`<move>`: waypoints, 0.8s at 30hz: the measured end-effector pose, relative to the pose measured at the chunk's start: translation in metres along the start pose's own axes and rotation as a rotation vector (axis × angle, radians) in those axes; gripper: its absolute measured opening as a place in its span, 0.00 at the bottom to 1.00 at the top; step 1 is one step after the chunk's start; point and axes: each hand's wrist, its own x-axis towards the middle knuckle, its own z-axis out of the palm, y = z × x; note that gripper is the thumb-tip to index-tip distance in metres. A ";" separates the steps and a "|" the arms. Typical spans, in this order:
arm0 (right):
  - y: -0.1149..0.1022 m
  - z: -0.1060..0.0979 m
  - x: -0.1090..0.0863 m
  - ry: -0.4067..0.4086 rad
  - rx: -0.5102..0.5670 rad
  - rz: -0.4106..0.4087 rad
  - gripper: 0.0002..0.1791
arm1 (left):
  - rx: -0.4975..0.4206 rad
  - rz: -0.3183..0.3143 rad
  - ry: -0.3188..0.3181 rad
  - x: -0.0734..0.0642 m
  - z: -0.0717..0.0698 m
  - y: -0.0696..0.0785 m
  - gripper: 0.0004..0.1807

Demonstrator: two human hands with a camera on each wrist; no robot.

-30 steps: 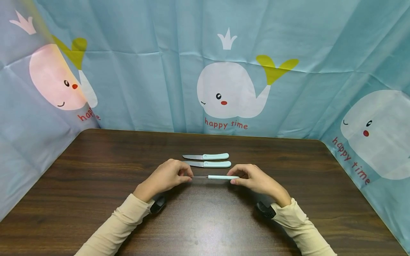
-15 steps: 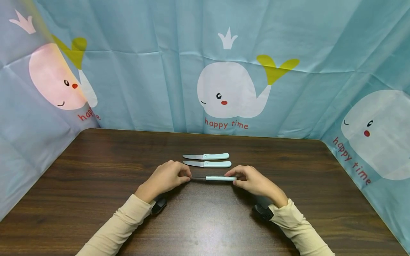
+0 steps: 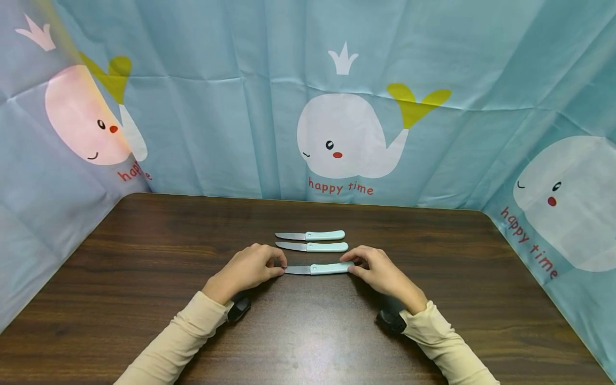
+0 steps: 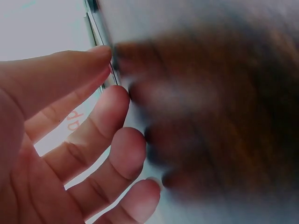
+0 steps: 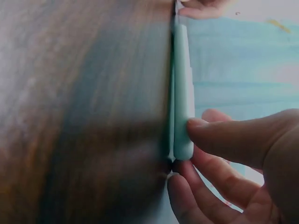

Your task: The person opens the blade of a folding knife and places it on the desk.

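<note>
A small knife with a mint-green handle (image 3: 329,269) lies across the wooden table, its face turned up and its blade (image 3: 297,270) toward the left. My left hand (image 3: 247,270) is at the blade's tip, thumb and forefinger pinching it; the tip is hidden between them. At the other end, my right hand (image 3: 380,270) grips the handle's butt, with the thumb (image 5: 201,128) on top of it in the right wrist view. Two matching knives lie behind, parallel to it: the nearer knife (image 3: 327,247) and the farther knife (image 3: 325,235).
The dark brown table (image 3: 144,256) extends to both sides of the hands. A blue curtain (image 3: 216,107) printed with whales hangs along its back and sides. A black wrist camera (image 3: 239,309) sits at the left sleeve's cuff.
The knife between my hands has turned from edge-on to lying with its blade face up, and has shifted slightly left and nearer. The other two knives have stayed in place.
</note>
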 end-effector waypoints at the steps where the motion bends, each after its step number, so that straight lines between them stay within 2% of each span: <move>1: 0.000 0.001 0.000 0.012 -0.003 0.003 0.11 | 0.000 -0.001 -0.001 0.000 0.000 0.000 0.02; 15: -0.004 0.008 0.002 0.117 -0.005 0.052 0.09 | 0.011 -0.059 -0.009 -0.002 -0.004 0.001 0.10; 19: -0.005 0.006 0.003 0.123 -0.010 0.084 0.09 | 0.009 -0.052 -0.008 -0.001 -0.007 -0.001 0.13; 21: -0.006 0.002 0.003 0.127 -0.005 0.110 0.10 | 0.015 -0.038 0.004 0.000 -0.009 -0.002 0.14; 24: -0.004 -0.008 0.003 0.171 -0.013 0.126 0.14 | 0.026 -0.016 0.061 0.001 -0.014 -0.002 0.15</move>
